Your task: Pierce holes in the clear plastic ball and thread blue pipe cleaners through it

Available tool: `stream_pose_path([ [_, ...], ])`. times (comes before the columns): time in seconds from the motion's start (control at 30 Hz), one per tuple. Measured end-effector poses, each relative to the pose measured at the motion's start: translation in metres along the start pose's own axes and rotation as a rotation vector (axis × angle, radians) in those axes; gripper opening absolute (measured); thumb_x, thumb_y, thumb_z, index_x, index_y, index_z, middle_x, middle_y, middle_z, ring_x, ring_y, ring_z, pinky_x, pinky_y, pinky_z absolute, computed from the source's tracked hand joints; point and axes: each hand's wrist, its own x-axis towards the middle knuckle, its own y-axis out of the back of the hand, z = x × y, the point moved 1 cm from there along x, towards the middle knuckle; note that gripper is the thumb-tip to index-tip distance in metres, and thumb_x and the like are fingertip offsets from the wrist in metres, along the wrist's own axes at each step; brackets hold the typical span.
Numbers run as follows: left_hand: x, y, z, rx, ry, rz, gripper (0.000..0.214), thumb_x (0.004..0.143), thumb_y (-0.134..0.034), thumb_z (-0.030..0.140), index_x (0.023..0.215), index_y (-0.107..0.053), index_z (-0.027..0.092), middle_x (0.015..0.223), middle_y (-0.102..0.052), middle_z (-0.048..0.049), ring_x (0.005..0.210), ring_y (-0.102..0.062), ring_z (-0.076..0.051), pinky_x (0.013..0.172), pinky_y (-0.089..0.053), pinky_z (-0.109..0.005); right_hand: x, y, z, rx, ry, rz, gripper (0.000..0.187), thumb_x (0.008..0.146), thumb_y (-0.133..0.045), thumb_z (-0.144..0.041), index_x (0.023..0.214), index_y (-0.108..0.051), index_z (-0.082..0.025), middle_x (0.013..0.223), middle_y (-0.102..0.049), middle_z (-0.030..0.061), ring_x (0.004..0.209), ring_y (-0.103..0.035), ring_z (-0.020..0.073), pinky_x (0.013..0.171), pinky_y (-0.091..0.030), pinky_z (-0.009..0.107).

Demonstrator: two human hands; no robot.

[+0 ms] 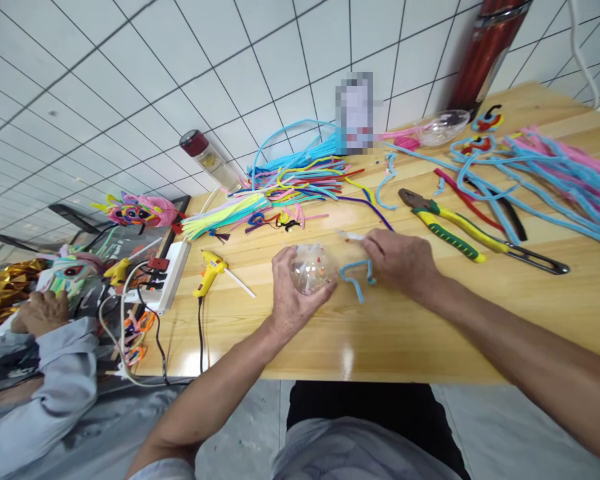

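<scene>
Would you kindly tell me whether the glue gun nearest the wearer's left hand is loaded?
Loaded: a white glue stick protrudes from the yellow glue gun.

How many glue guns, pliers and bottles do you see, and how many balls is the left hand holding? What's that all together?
Glue guns: 2
Pliers: 1
Bottles: 2
Clear ball in the left hand: 1
Total: 6

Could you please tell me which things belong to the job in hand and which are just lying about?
Likely for the job:
clear ball in left hand
whitish piece in right hand
glue gun, nearby

Probably just lying about:
red flask
lidded bottle
</scene>
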Motion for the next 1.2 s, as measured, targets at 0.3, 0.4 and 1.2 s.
stream_pose_path([
  [0.3, 0.0, 0.0, 0.0, 0.014, -0.002, -0.014, 0.092, 0.075, -0.086, 0.055, 0.147, -0.039, 0.021, 0.136, -0.052, -0.0156, 0.13, -0.055, -0.032, 0.107, -0.052, -0.051, -0.007, 0.006, -0.016, 0.191, 0.191, -0.118, 0.045, 0.11, -0.039, -0.041, 0.084, -0.068, -0.018, 0.075, -0.073, 0.0042, 0.066, -0.062, 0.0145, 0.06, -0.028, 0.029],
  [0.4, 0.0, -0.001, 0.0, 0.02, -0.007, -0.021, 0.093, 0.075, -0.086, 0.055, 0.147, -0.038, 0.022, 0.137, -0.051, -0.0162, 0.131, -0.054, -0.033, 0.106, -0.052, -0.052, -0.007, 0.009, -0.021, 0.217, 0.218, -0.139, 0.042, 0.11, -0.04, -0.038, 0.086, -0.067, -0.018, 0.078, -0.073, 0.0044, 0.068, -0.063, 0.0147, 0.061, -0.029, 0.029],
  [1.2, -0.001, 0.002, 0.002, 0.048, -0.039, -0.023, 0.095, 0.074, -0.087, 0.054, 0.148, -0.037, 0.022, 0.137, -0.051, -0.0163, 0.13, -0.055, -0.033, 0.107, -0.051, -0.053, -0.008, 0.01, -0.017, 0.224, 0.221, -0.138, 0.039, 0.109, -0.041, -0.036, 0.087, -0.067, -0.017, 0.079, -0.074, 0.0047, 0.07, -0.065, 0.0153, 0.061, -0.03, 0.029],
])
